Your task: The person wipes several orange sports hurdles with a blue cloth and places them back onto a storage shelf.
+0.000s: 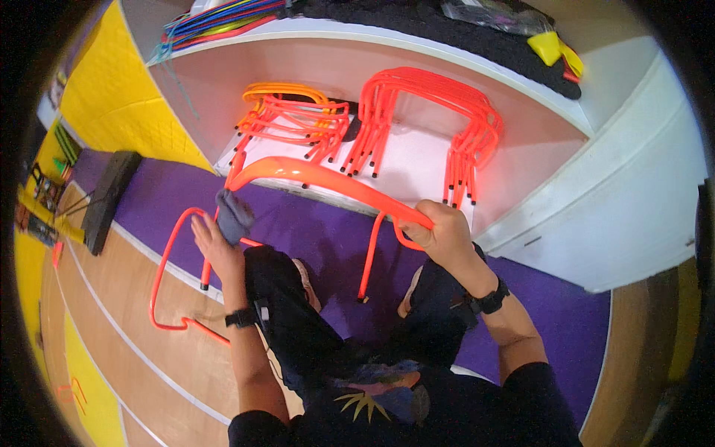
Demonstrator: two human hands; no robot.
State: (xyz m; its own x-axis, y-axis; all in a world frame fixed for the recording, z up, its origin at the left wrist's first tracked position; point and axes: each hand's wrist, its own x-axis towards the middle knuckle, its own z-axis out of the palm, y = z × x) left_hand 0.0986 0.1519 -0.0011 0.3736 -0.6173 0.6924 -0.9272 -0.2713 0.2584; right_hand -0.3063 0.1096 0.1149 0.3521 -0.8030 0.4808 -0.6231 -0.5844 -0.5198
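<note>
An orange-red plastic training hurdle (335, 181) is tilted in front of me, its top bar nearest the camera. My right hand (444, 232) grips the right end of that bar. By the left upright, my left hand (220, 251) has its fingers extended and a crumpled grey cloth (233, 217) at the thumb side. The cloth lies against the tube; how firmly it is held is partly hidden. One black-capped leg points down just left of this hand. Another orange hurdle (159, 268) stands on the floor to the left, partly behind my left forearm.
Nested red hurdles (430, 84) and smaller red and orange hurdles (293, 117) stand on the low white shelf (413, 145). Colourful thin poles (223, 22) lie on the upper shelf. A white door (603, 223) is at right, a dark beam (111, 195) at left. Purple flooring (335, 240) surrounds my feet.
</note>
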